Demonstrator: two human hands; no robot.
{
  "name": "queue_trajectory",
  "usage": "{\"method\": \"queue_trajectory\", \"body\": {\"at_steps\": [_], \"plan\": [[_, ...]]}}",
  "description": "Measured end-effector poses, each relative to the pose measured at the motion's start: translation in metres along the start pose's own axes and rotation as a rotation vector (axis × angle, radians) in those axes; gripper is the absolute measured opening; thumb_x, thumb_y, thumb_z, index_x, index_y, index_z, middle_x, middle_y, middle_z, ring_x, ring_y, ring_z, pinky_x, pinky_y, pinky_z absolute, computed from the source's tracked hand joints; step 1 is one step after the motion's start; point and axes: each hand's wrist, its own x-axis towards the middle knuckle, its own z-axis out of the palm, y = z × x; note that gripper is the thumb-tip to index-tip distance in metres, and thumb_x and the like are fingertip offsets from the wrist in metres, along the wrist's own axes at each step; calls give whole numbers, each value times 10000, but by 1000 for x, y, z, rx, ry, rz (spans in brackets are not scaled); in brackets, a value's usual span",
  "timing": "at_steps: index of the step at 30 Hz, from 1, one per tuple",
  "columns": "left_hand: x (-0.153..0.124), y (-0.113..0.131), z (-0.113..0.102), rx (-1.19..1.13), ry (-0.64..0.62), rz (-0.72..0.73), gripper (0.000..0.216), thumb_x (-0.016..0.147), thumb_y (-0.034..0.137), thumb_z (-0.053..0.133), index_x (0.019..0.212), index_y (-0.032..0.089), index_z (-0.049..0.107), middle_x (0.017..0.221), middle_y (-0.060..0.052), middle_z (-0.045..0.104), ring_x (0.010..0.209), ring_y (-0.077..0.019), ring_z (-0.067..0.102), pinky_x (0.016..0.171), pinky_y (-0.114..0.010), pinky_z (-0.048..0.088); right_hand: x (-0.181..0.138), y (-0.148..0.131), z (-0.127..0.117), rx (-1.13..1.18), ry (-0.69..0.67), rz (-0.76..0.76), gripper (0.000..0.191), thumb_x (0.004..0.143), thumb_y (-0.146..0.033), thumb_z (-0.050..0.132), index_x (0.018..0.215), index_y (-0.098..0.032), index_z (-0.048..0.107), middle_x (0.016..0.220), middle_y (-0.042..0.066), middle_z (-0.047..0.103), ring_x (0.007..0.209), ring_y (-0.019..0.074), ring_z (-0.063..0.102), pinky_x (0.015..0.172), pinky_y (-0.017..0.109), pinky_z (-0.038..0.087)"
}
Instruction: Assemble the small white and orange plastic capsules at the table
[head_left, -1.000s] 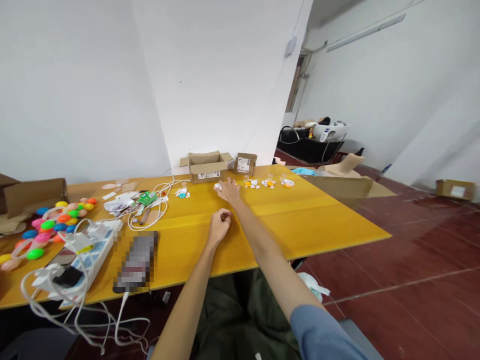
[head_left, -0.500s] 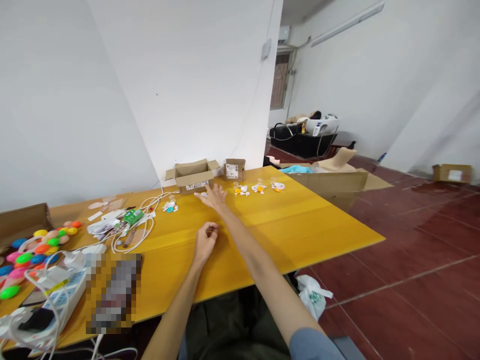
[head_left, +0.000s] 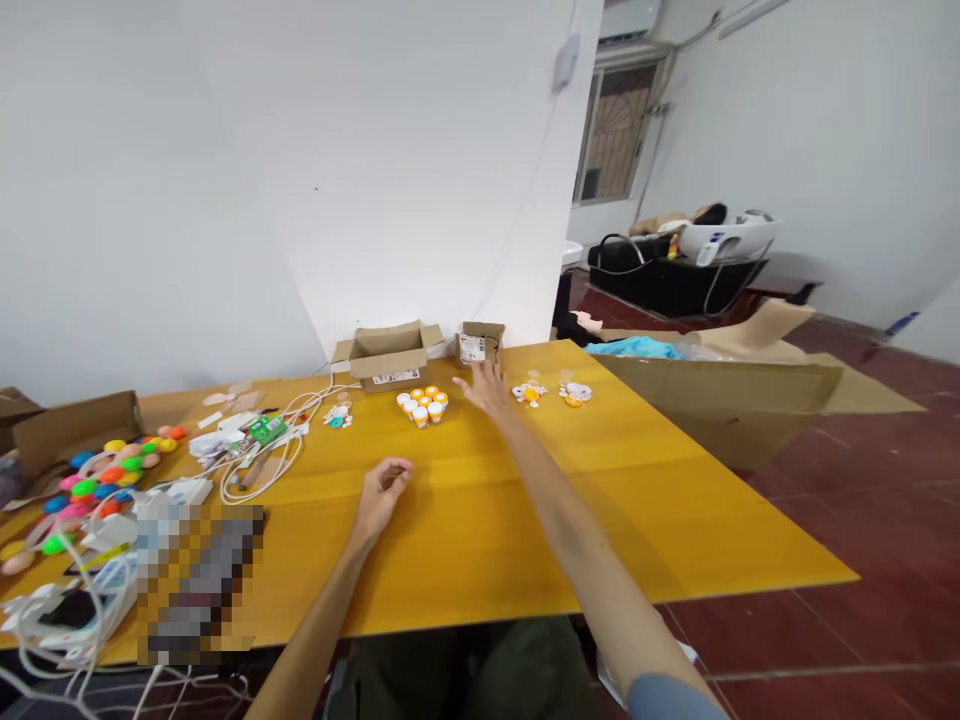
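My right hand (head_left: 487, 388) reaches far across the yellow table (head_left: 510, 520), fingers stretched out flat, right in front of a small cardboard box (head_left: 478, 343). Just left of it stands a cluster of small orange-and-white pieces (head_left: 422, 404). To its right lie two small white-and-orange toys (head_left: 553, 392). My left hand (head_left: 381, 492) rests nearer on the table with its fingers curled loosely; nothing shows in it.
An open cardboard box (head_left: 388, 354) stands at the wall. White cables (head_left: 277, 450), a power strip (head_left: 112, 585) and coloured balls (head_left: 90, 475) crowd the left side. A large flattened carton (head_left: 735, 385) lies beyond the table's right end, over red floor tiles.
My right hand has moved right, from before the open box to before the small box, uncovering the orange-and-white cluster. The view has swung; my left hand stays curled.
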Motion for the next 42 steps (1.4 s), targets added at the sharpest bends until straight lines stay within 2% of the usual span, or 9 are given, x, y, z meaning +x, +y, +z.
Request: {"method": "queue_trajectory", "body": {"at_steps": [3,5,8,11,17,29,33,37,42], "plan": [[-2,1,-1,-18,9,-5,206,765,413,694,837,221,714,849,-47,745,844,-210,689,818,-339,555,7,9,11,14,-94,46,520,969,-572,437,1371,-262,549,1429,157,541,1315,339,500,1059,507,391],[-3,2,0,-37,3,-8,220,761,428,704,829,219,714,844,-48,748,841,-211,689,811,-337,556,10,14,20,31,-102,54,520,960,-619,420,1318,-278,580,1373,136,581,1284,327,524,1046,493,398],[-3,2,2,-79,-23,-20,211,751,414,711,815,213,710,837,-43,745,821,-199,685,812,-327,549,13,23,32,36,-40,11,443,946,-600,475,1238,-296,612,1295,108,622,1227,306,555,1007,453,423],[-3,1,5,-109,-44,-23,202,755,396,707,804,200,711,825,-40,739,810,-188,679,792,-303,537,14,31,43,21,5,-37,326,934,-485,559,1176,-275,618,1243,104,638,1165,293,578,954,418,447],[0,-4,11,-104,-69,10,143,763,330,680,781,194,716,800,-31,735,748,-163,652,717,-264,513,9,39,57,-34,107,-114,216,937,-347,553,1119,-242,604,1184,118,643,1096,284,582,890,381,456],[5,-6,15,-43,-90,67,96,777,228,616,755,196,703,761,-11,724,737,-159,659,747,-276,531,-28,35,49,-34,89,-174,154,935,-266,543,1072,-228,604,1137,122,657,1053,274,587,865,367,448],[5,-4,15,-43,-78,80,94,772,208,608,743,199,698,767,-14,727,759,-169,671,768,-288,539,-49,29,49,-11,82,-255,163,949,-293,535,1089,-243,599,1146,105,654,1060,259,580,873,364,449],[6,-3,14,-49,-48,89,73,757,187,621,732,204,688,776,-16,729,779,-178,684,789,-301,547,-70,20,50,11,84,-315,170,956,-314,534,1105,-255,589,1142,89,649,1061,249,576,880,364,448],[9,-4,12,-57,11,95,94,734,140,613,736,209,676,785,-16,729,799,-180,694,798,-305,555,-95,-1,46,20,22,-328,168,947,-308,551,1102,-253,584,1140,85,645,1071,244,576,894,356,445]]}}
